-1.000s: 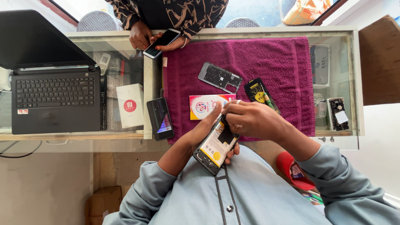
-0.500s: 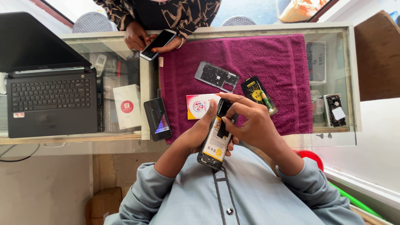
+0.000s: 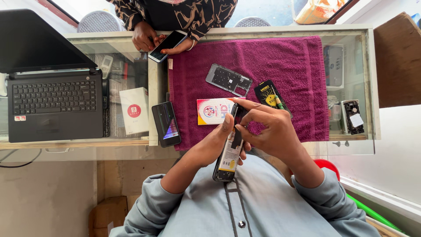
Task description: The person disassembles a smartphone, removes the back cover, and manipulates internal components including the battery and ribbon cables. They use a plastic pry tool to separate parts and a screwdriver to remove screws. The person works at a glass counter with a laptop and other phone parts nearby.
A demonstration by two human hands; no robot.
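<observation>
In the lower middle of the frame the left hand (image 3: 218, 142) comes up from the lower left, forearm bare below a rolled grey sleeve, and cradles an opened phone (image 3: 228, 154) from its left side, thumb lying along the edge, fingers wrapped behind it. The phone stands almost on end, tilted slightly right, its yellow-labelled back facing the camera, held above the person's chest and the near edge of the counter. The right hand (image 3: 268, 130) reaches in from the lower right, wrist bent, with thumb and forefinger pinched narrow on the phone's top end, the other fingers curled loosely behind.

Above the hands a purple towel (image 3: 280, 66) covers the glass counter; on it lie a grey frame (image 3: 229, 80), a black packet (image 3: 269, 94) and a white card (image 3: 212, 110). A dark phone (image 3: 166, 123) lies at the towel's left edge, a laptop (image 3: 52, 103) at far left. At the top another person's hands hold a phone (image 3: 167, 45)
</observation>
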